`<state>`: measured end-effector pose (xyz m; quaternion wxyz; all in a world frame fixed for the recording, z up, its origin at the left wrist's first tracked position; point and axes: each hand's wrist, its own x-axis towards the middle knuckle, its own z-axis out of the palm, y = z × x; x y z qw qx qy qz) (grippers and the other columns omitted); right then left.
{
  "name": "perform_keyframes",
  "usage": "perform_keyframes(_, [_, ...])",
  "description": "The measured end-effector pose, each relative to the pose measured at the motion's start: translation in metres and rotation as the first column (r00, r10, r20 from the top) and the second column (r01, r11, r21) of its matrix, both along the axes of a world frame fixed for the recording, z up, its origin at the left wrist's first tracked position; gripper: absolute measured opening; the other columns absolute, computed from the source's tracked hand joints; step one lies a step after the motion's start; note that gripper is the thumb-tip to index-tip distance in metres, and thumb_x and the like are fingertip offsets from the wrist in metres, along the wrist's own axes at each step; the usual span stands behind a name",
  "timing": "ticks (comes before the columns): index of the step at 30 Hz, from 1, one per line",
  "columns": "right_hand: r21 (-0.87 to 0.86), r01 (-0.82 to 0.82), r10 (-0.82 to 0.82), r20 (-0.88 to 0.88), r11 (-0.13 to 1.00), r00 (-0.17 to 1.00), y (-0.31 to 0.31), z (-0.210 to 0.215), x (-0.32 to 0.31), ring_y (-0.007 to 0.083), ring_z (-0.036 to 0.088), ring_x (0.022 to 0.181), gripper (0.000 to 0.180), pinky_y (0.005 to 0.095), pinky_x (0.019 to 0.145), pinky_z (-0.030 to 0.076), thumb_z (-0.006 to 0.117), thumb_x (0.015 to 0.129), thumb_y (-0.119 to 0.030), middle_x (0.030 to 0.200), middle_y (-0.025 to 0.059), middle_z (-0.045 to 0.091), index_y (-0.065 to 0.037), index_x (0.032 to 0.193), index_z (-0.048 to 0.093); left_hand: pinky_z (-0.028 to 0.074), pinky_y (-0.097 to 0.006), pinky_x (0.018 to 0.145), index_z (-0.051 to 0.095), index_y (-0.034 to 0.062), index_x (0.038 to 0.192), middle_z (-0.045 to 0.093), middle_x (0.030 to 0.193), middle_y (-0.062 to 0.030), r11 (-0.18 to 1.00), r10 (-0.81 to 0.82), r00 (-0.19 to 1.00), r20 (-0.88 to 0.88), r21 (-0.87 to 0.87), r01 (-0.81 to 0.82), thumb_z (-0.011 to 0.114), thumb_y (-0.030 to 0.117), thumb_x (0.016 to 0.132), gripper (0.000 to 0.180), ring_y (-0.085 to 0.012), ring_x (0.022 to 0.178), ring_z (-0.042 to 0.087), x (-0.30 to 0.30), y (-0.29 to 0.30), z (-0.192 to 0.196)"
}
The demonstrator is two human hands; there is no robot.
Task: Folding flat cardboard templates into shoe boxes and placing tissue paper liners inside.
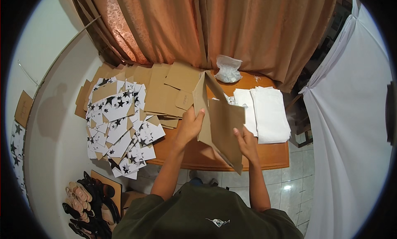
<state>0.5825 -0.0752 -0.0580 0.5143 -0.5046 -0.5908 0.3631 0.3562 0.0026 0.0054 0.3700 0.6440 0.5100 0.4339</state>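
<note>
A brown cardboard box blank (225,125), partly folded with its panels standing at angles, is held up over the front of the table. My left hand (192,125) grips its left panel, thumb on the near face. At the right panel my right hand (247,144) is closed on the edge, its thumb showing and the other fingers mostly hidden. Just left of the blank lie flat brown cardboard sheets (159,90). To its right is a stack of white sheets (271,115), partly covered by the raised panel.
On the table's left is a large heap of white pieces with black stars (120,119). A clear plastic bag (228,69) of small pale items stands at the back, before brown curtains (165,24). Shoes (89,201) sit at lower left; a white cloth (347,115) hangs right.
</note>
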Motion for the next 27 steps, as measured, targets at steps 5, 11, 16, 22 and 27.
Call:
perform_keyframes(5, [-0.174, 0.189, -0.21, -0.109, 0.966, 0.972, 0.07, -0.047, -0.014, 0.017, 0.062, 0.088, 0.035, 0.0342, 0.081, 0.05, 0.053, 0.103, -0.024, 0.097, 0.0146, 0.07, 0.004, 0.121, 0.062, 0.05, -0.05, 0.087, 0.051, -0.0097, 0.127, 0.068, 0.102, -0.0327, 0.992, -0.121, 0.957, -0.264, 0.0, 0.126, 0.054, 0.016, 0.095, 0.041, -0.0476, 0.099, 0.066, -0.068, 0.05, -0.017])
perform_keyframes(11, [-0.302, 0.299, -0.285, 0.09, 0.905, 0.954, 0.142, -0.068, -0.082, 0.0157, 0.062, 0.093, 0.034, 0.0318, 0.083, 0.049, 0.057, 0.1, -0.02, 0.103, 0.0102, 0.069, 0.005, 0.124, 0.06, 0.049, -0.057, 0.092, 0.037, -0.0098, 0.14, 0.064, 0.103, -0.0385, 0.96, -0.255, 0.817, -0.518, -0.239, 0.148, 0.047, 0.009, 0.091, 0.053, -0.0519, 0.098, 0.064, -0.13, 0.089, -0.061])
perform_keyframes(16, [-0.279, 0.286, -0.269, 0.098, 0.917, 0.958, 0.187, -0.08, -0.136, 0.017, 0.063, 0.092, 0.036, 0.0322, 0.083, 0.05, 0.059, 0.099, -0.02, 0.104, 0.012, 0.07, 0.003, 0.126, 0.061, 0.05, -0.057, 0.091, 0.032, -0.0088, 0.145, 0.065, 0.102, -0.0373, 0.963, -0.225, 0.852, -0.473, -0.243, 0.119, 0.048, 0.008, 0.09, 0.059, -0.0533, 0.095, 0.064, -0.178, 0.131, -0.093])
perform_keyframes(22, [-0.391, 0.197, -0.107, 0.24, 0.899, 0.965, 0.219, -0.09, -0.18, 0.0281, 0.069, 0.098, 0.042, 0.0396, 0.087, 0.052, 0.058, 0.097, -0.031, 0.101, 0.0212, 0.072, 0.003, 0.119, 0.063, 0.042, -0.054, 0.103, 0.035, -0.0046, 0.146, 0.059, 0.119, -0.0398, 0.957, -0.215, 0.906, -0.365, -0.266, 0.12, 0.049, 0.009, 0.09, 0.059, -0.0524, 0.117, 0.056, -0.222, 0.183, -0.142])
perform_keyframes(27, [-0.493, 0.118, -0.114, 0.038, 0.862, 0.993, 0.226, -0.097, -0.171, 0.0228, 0.066, 0.094, 0.038, 0.0359, 0.084, 0.051, 0.055, 0.099, -0.027, 0.102, 0.0161, 0.071, 0.005, 0.117, 0.063, 0.041, -0.05, 0.106, 0.038, -0.0054, 0.144, 0.059, 0.126, -0.0362, 0.958, -0.173, 0.975, -0.14, -0.253, 0.134, 0.051, 0.011, 0.089, 0.058, -0.0514, 0.121, 0.055, -0.238, 0.193, -0.099])
